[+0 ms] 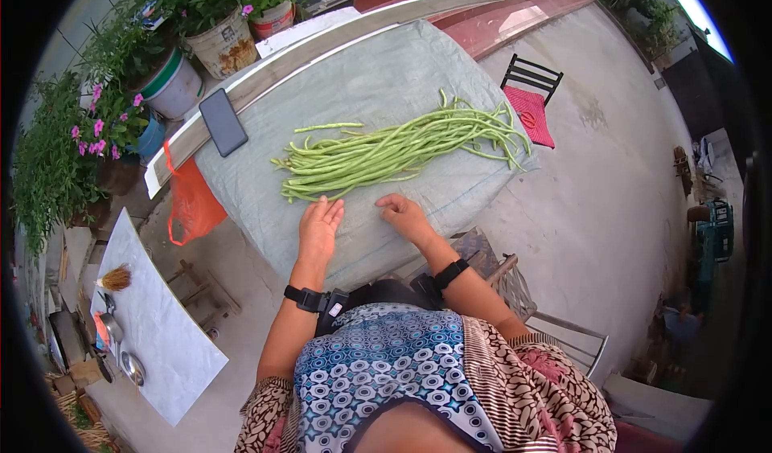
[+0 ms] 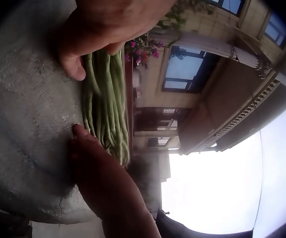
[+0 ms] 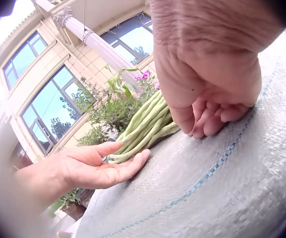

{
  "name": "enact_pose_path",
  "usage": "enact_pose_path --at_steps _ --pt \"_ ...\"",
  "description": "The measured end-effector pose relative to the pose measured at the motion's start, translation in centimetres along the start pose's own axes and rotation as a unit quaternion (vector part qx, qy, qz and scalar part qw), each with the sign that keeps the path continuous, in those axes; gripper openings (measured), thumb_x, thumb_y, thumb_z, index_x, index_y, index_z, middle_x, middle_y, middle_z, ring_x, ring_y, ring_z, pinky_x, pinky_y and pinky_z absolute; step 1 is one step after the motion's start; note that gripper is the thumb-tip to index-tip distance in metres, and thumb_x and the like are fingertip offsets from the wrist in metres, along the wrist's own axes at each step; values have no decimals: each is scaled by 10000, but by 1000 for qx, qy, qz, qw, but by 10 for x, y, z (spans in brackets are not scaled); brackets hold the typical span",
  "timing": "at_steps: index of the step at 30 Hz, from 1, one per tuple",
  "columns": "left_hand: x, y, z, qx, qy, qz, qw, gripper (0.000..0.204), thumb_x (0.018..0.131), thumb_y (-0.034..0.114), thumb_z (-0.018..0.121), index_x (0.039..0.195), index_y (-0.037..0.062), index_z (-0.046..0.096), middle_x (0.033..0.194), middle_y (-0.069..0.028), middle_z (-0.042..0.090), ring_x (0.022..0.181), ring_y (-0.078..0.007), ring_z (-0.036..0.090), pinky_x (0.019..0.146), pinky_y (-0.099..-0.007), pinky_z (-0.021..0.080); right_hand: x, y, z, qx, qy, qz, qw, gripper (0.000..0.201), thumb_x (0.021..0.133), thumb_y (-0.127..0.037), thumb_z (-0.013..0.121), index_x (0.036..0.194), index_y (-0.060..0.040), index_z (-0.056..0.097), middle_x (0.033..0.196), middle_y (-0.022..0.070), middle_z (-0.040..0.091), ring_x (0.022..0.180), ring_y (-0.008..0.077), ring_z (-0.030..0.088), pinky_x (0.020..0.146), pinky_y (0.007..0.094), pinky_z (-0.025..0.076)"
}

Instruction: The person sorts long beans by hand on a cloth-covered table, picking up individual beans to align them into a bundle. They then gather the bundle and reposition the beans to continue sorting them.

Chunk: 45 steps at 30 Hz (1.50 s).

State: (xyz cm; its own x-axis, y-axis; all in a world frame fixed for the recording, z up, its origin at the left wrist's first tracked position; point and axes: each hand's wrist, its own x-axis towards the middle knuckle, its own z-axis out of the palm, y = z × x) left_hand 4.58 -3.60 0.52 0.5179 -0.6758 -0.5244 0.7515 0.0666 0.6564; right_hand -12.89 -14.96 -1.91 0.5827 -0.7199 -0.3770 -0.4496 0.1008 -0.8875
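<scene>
A long bundle of green yard-long beans lies across a table covered with a pale woven plastic sheet. At the bundle's near left end is my left hand, palm turned up and fingers loosely extended. In the right wrist view, its fingertips are right beside the bean ends. My right hand is over the sheet on the near side of the beans, apart from the left hand. Its fingers curl loosely down to the sheet, with nothing seen in them. One single bean lies apart behind the bundle.
A phone lies at the table's left corner, and an orange plastic bag hangs below it. Potted flowers line the far left. A chair with a pink seat stands to the right. A low marble-patterned table is at left.
</scene>
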Motion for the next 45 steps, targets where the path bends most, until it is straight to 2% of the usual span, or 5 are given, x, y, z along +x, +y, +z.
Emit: enact_pose_path --at_steps 19,23,27,34,45 --pt "39 13 7 13 47 2 999 303 938 171 579 1195 25 510 1149 -120 577 1010 -223 580 858 -351 488 5 13 3 117 105 -31 987 379 873 -226 588 1196 -31 549 965 68 651 826 163 617 706 286 484" --pt "41 19 17 -30 66 -31 997 414 927 220 598 1264 13 478 1218 -142 540 1103 -264 544 997 -400 405 -1 2 -49 406 145 75 899 626 922 -319 554 1363 59 319 1247 221 530 980 307 612 834 373 515" --pt "48 22 26 -97 78 -43 991 482 903 249 641 1297 27 474 1294 -131 517 1194 -271 506 1085 -435 320 19 10 -119 502 247 45 828 797 939 -365 505 1467 58 84 1461 278 267 1312 368 386 1024 425 413" --pt "55 18 41 -145 127 3 981 404 887 152 654 1236 7 510 1230 -133 564 1123 -267 566 981 -427 467 57 20 -195 612 245 99 746 806 943 -422 476 1472 50 93 1413 217 349 1225 338 475 995 442 426" --pt "87 27 29 -138 166 28 976 382 867 144 645 1210 24 527 1203 -122 585 1094 -269 582 930 -436 487 107 18 -234 398 124 151 896 256 935 -271 526 1122 -102 483 949 57 497 843 203 559 812 405 517"
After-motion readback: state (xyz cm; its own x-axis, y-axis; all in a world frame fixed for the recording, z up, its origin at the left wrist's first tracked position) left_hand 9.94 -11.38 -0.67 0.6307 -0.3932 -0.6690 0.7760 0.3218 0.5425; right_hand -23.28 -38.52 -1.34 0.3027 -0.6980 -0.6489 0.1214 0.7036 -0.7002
